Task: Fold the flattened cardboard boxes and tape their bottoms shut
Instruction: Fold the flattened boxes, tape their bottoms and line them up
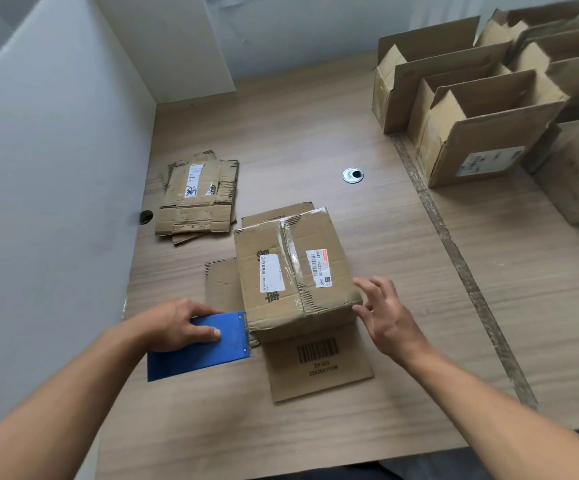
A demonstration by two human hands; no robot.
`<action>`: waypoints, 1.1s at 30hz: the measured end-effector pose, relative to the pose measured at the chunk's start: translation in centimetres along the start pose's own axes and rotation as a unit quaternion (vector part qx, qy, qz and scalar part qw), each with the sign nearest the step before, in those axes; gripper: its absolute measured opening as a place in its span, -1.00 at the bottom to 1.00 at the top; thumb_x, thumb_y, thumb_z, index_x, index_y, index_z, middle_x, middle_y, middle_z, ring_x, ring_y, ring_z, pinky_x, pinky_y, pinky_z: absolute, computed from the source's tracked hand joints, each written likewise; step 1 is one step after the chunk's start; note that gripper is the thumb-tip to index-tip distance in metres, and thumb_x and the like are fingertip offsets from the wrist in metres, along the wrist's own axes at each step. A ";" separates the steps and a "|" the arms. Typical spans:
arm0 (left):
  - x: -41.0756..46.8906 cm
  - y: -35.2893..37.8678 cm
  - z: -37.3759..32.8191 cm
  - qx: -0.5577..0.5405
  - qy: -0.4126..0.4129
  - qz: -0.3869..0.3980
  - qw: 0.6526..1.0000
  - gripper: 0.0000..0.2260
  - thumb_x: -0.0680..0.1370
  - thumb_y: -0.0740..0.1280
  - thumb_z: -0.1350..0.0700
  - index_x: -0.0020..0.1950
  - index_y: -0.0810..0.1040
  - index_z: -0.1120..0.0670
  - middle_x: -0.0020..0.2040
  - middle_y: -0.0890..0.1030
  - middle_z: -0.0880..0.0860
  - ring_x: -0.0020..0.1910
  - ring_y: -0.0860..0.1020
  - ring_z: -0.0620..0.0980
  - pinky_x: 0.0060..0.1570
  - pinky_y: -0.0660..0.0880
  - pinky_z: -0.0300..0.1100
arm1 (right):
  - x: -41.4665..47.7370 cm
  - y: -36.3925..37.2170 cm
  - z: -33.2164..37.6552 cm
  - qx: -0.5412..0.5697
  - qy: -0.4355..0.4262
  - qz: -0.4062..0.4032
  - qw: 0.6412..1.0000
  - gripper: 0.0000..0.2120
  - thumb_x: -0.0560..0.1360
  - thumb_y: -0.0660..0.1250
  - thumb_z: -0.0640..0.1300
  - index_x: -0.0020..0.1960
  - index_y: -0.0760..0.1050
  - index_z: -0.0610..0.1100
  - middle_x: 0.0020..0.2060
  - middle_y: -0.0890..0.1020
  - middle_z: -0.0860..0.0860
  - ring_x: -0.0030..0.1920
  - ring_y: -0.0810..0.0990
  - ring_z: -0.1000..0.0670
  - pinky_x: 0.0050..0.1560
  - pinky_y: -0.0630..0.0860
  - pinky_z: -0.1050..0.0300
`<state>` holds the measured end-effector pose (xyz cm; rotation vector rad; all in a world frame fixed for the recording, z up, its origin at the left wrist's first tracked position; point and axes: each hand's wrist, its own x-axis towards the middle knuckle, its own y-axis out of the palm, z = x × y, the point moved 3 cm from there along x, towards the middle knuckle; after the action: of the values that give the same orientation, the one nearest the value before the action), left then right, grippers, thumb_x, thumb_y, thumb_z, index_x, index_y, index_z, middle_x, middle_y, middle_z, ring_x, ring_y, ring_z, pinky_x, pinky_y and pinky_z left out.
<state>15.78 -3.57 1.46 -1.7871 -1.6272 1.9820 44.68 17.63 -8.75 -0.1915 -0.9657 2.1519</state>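
A folded cardboard box (295,268) stands upside down in the middle of the table, its bottom flaps closed under a strip of clear tape along the seam. Its open top flaps lie flat on the table around it, one with a barcode toward me. My left hand (177,323) grips a blue tape dispenser (205,344) whose front edge sits against the box's near left corner. My right hand (385,313) hovers with spread fingers at the box's near right corner, fingertips at or just off the cardboard. A stack of flattened boxes (198,195) lies farther back on the left.
Several folded open boxes (482,116) stand in rows at the back right. A round metal cable grommet (353,175) is set in the wooden table (419,306). A white wall (56,168) borders the table's left side. A dark strip runs diagonally across the tabletop on the right.
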 end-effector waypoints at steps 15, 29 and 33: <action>-0.2 2.6 1.7 -0.092 0.043 -0.042 0.994 -0.61 0.49 0.32 -0.23 0.32 0.46 -0.40 0.10 0.62 -0.19 0.05 0.55 -0.12 0.11 0.48 -0.13 | 4.5 7.0 7.9 -0.291 -0.306 0.224 0.878 -0.50 0.56 0.02 0.29 0.49 0.17 0.33 0.52 0.34 0.08 0.49 0.36 -0.11 0.39 0.33 -0.27; 0.1 3.6 7.2 -0.206 0.103 0.006 0.973 -0.62 0.42 0.33 -0.26 0.25 0.48 -0.44 0.15 0.59 -0.34 0.14 0.53 -0.30 0.21 0.42 -0.21 | 4.7 6.9 7.7 -0.293 -0.267 0.227 0.890 -0.49 0.58 0.02 0.32 0.52 0.16 0.33 0.54 0.27 0.16 0.54 0.24 -0.02 0.46 0.16 -0.16; 1.6 4.0 6.1 -0.191 0.093 0.039 0.976 -0.63 0.46 0.34 -0.21 0.25 0.47 -0.47 0.12 0.61 -0.32 0.11 0.56 -0.26 0.16 0.44 -0.23 | 4.7 6.8 7.5 -0.297 -0.272 0.219 0.888 -0.50 0.58 0.03 0.32 0.52 0.18 0.33 0.54 0.26 0.16 0.55 0.23 -0.01 0.46 0.15 -0.15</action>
<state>13.12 -8.38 -3.60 -2.1137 -2.0062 1.5421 34.34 13.63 -7.37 -0.1002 -2.0784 2.2844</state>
